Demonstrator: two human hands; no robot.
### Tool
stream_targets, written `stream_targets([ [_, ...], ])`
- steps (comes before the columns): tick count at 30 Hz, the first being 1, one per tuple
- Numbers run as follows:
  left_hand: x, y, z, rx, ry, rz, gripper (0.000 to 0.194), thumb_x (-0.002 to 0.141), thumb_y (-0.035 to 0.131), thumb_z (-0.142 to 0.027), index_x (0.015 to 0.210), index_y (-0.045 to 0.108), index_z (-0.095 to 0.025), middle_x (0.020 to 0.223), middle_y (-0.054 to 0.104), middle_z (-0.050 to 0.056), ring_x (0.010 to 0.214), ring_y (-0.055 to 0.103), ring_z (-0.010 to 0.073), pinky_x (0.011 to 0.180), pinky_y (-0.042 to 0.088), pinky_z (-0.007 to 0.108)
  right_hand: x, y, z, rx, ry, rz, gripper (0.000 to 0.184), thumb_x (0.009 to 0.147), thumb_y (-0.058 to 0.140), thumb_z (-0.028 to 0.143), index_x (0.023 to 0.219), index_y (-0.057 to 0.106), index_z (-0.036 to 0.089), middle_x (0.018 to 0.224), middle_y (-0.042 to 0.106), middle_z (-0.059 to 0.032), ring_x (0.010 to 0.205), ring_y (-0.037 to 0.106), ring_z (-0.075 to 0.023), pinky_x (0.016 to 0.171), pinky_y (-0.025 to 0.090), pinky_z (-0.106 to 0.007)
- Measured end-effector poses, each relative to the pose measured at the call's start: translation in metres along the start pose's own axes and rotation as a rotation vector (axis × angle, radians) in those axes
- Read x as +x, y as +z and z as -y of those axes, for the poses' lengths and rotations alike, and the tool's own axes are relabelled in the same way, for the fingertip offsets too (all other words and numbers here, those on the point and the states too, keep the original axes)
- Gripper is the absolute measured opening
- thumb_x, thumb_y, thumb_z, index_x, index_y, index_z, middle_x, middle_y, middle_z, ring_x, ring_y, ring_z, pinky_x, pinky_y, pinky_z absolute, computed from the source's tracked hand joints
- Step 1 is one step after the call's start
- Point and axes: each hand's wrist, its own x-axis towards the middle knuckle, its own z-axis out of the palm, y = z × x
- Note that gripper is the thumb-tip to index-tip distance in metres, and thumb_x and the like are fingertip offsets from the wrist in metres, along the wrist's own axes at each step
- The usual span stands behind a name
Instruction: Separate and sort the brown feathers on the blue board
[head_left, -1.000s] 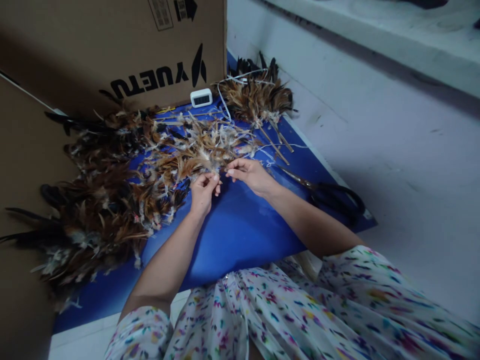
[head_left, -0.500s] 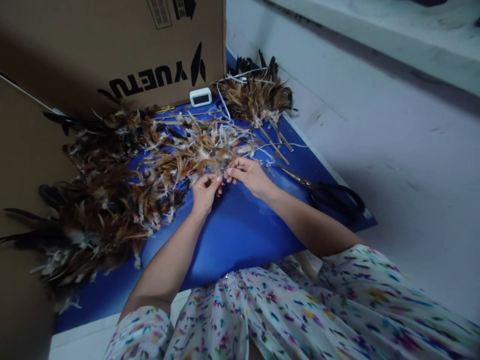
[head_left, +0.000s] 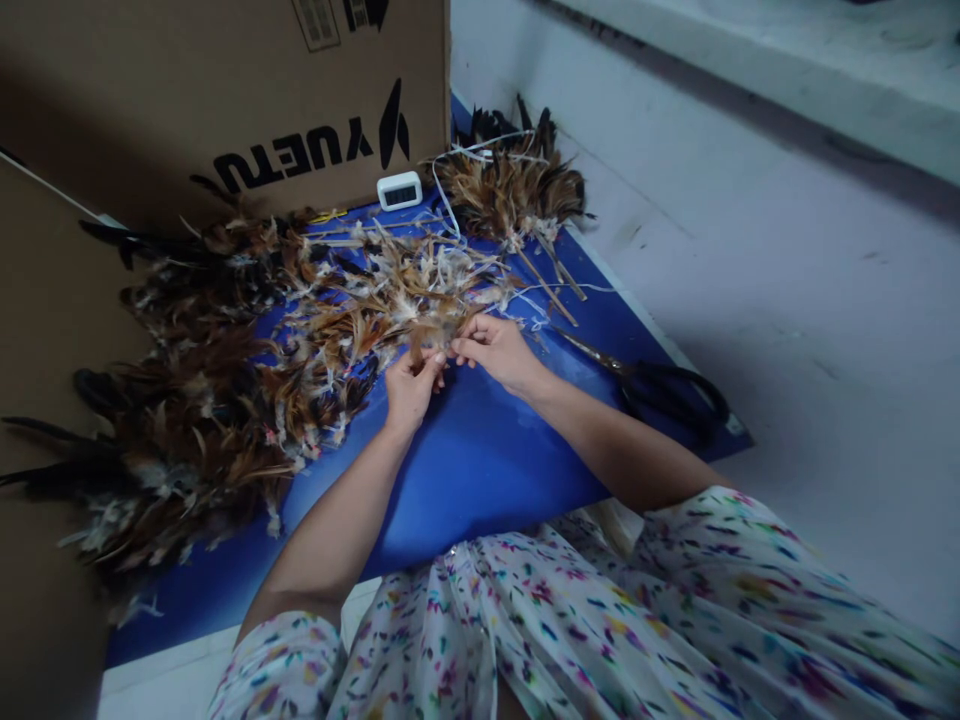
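My left hand [head_left: 411, 388] and my right hand [head_left: 495, 350] meet at the fingertips over the front edge of the feather pile. Both are closed in a pinch. A small tuft of brown feathers [head_left: 436, 334] sticks up from between them, its lower end hidden by the fingers. Just beyond lie loose brown and white feathers [head_left: 367, 300] on the blue tabletop [head_left: 480, 470]. To the right of my right hand rests a pair of scissors [head_left: 664, 385] with black handles and the blades pointing away to the left.
Dark brown feather bunches [head_left: 187, 420] cover the left side. At the back right lies a feather bundle [head_left: 510, 185] with thin sticks [head_left: 547, 288] and white string [head_left: 448, 200]. A small white digital timer [head_left: 400, 191] stands against a cardboard box [head_left: 300, 60]. A wall [head_left: 787, 330] borders the right.
Both hands stay almost in place, fingertips together. The feather tuft between them shows slightly more clearly. The view has shifted a little.
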Motion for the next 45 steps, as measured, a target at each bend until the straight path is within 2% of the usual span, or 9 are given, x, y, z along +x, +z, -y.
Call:
stream_targets([
  [6, 0.000, -0.001, 0.006, 0.075, 0.030, -0.014, 0.025, 0.076, 0.070, -0.039, 0.070, 0.066, -0.015, 0.050, 0.056, -0.004, 0.040, 0.047, 0.0069, 0.040, 0.038, 0.018, -0.001, 0.003, 0.000, 0.003, 0.010, -0.006, 0.024, 0.065, 0.073, 0.030, 0.064, 0.053, 0.017, 0.058, 0.060, 0.0018, 0.052, 0.052, -0.0078, 0.051, 0.039, -0.023],
  [14, -0.002, 0.001, 0.002, 0.100, -0.009, -0.024, 0.021, 0.075, 0.070, -0.036, 0.070, 0.068, -0.015, 0.048, 0.055, -0.004, 0.039, 0.046, 0.0066, 0.040, 0.037, 0.018, -0.001, 0.004, -0.004, -0.019, -0.007, -0.016, 0.024, 0.066, 0.072, 0.032, 0.063, 0.052, 0.018, 0.058, 0.058, 0.0030, 0.049, 0.045, -0.0061, 0.049, 0.036, -0.023],
  [22, -0.001, -0.002, 0.003, 0.112, 0.021, 0.013, 0.025, 0.077, 0.068, -0.040, 0.072, 0.069, -0.016, 0.049, 0.056, -0.003, 0.039, 0.047, 0.0067, 0.040, 0.038, 0.018, -0.001, 0.002, 0.000, -0.039, -0.014, 0.007, 0.023, 0.069, 0.070, 0.036, 0.067, 0.055, 0.018, 0.063, 0.060, 0.0014, 0.055, 0.048, -0.0083, 0.053, 0.038, -0.024],
  [25, 0.000, -0.002, 0.001, 0.042, -0.006, -0.008, 0.027, 0.076, 0.070, -0.042, 0.071, 0.068, -0.016, 0.048, 0.056, -0.004, 0.039, 0.046, 0.0063, 0.040, 0.037, 0.017, 0.004, -0.012, 0.002, -0.162, -0.113, -0.051, 0.017, 0.074, 0.065, 0.034, 0.076, 0.061, 0.018, 0.067, 0.060, 0.0008, 0.058, 0.050, -0.0099, 0.057, 0.041, -0.026],
  [28, 0.002, -0.002, -0.001, -0.046, -0.016, -0.031, 0.028, 0.075, 0.071, -0.042, 0.069, 0.067, -0.015, 0.047, 0.054, -0.004, 0.040, 0.046, 0.0057, 0.041, 0.037, 0.017, 0.011, -0.029, 0.000, -0.420, -0.260, -0.094, 0.011, 0.079, 0.059, 0.027, 0.078, 0.065, 0.018, 0.073, 0.062, -0.0016, 0.063, 0.052, -0.0120, 0.064, 0.042, -0.028],
  [33, 0.003, -0.002, -0.004, -0.130, -0.018, -0.079, 0.029, 0.074, 0.072, -0.042, 0.067, 0.065, -0.015, 0.048, 0.053, -0.004, 0.040, 0.045, 0.0052, 0.040, 0.035, 0.017, 0.014, -0.040, -0.007, -0.837, -0.340, 0.014, 0.007, 0.079, 0.060, 0.018, 0.081, 0.067, 0.019, 0.084, 0.063, -0.0051, 0.072, 0.055, -0.0158, 0.070, 0.042, -0.031],
  [37, 0.003, -0.002, -0.005, -0.156, -0.017, -0.090, 0.029, 0.074, 0.073, -0.042, 0.067, 0.065, -0.015, 0.049, 0.053, -0.003, 0.041, 0.044, 0.0048, 0.040, 0.034, 0.017, 0.012, -0.035, -0.011, -0.994, -0.351, 0.022, 0.008, 0.081, 0.062, 0.021, 0.088, 0.065, 0.018, 0.088, 0.061, -0.0073, 0.079, 0.056, -0.0189, 0.072, 0.042, -0.032],
  [40, 0.003, -0.002, -0.004, -0.151, -0.016, -0.088, 0.029, 0.074, 0.073, -0.042, 0.067, 0.065, -0.015, 0.048, 0.053, -0.003, 0.040, 0.045, 0.0050, 0.040, 0.034, 0.017, 0.012, -0.033, -0.012, -1.099, -0.374, 0.009, 0.007, 0.083, 0.060, 0.020, 0.086, 0.065, 0.017, 0.089, 0.060, -0.0094, 0.082, 0.055, -0.0215, 0.076, 0.042, -0.035],
  [45, 0.004, -0.002, -0.002, -0.169, -0.018, -0.088, 0.029, 0.073, 0.074, -0.042, 0.068, 0.065, -0.015, 0.052, 0.056, -0.003, 0.041, 0.046, 0.0047, 0.039, 0.035, 0.017, 0.015, -0.036, -0.011, -1.028, -0.352, 0.012, 0.011, 0.083, 0.055, 0.015, 0.076, 0.063, 0.017, 0.085, 0.060, -0.0090, 0.077, 0.053, -0.0192, 0.072, 0.041, -0.033],
])
